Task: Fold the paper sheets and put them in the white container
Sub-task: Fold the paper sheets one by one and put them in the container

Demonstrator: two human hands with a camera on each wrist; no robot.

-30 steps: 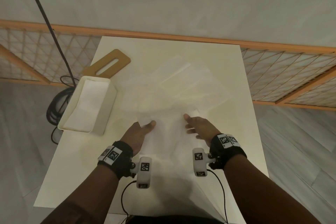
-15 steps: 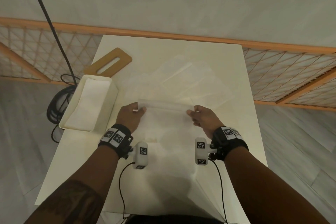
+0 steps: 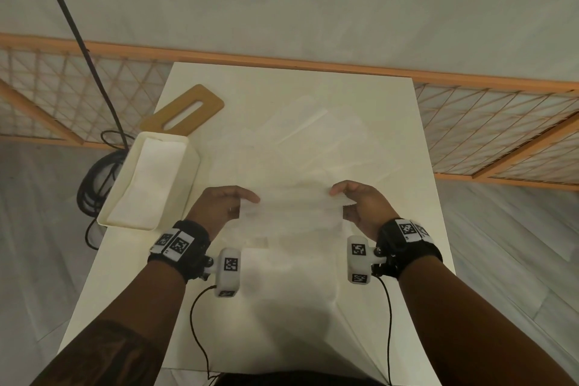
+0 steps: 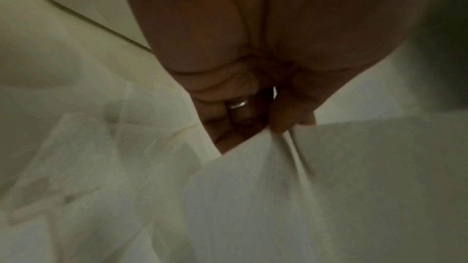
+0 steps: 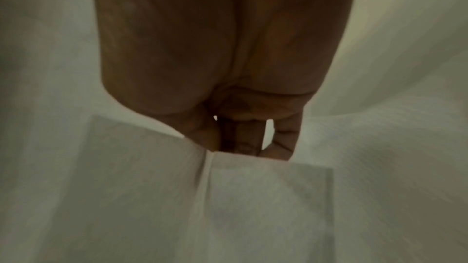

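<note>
Nearby, wooden lid (image 3: pixel 185 113) behind container (image 3: pixel 150 178).

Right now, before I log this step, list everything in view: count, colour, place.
paper sheet in hand: one, white, held over the table's near middle, pinched at both ends.
loose paper sheets: several, count unclear, white, spread on the table beyond the hands.
white container: one, at the table's left edge, folded white paper inside.
wooden board: one, tan, slotted, behind the container.
table: one, white.
cables: black, on the floor, left.
lattice fence: orange, behind the table.
left hand: fingers pinch the sheet's left end.
right hand: fingers pinch its right end.
</note>
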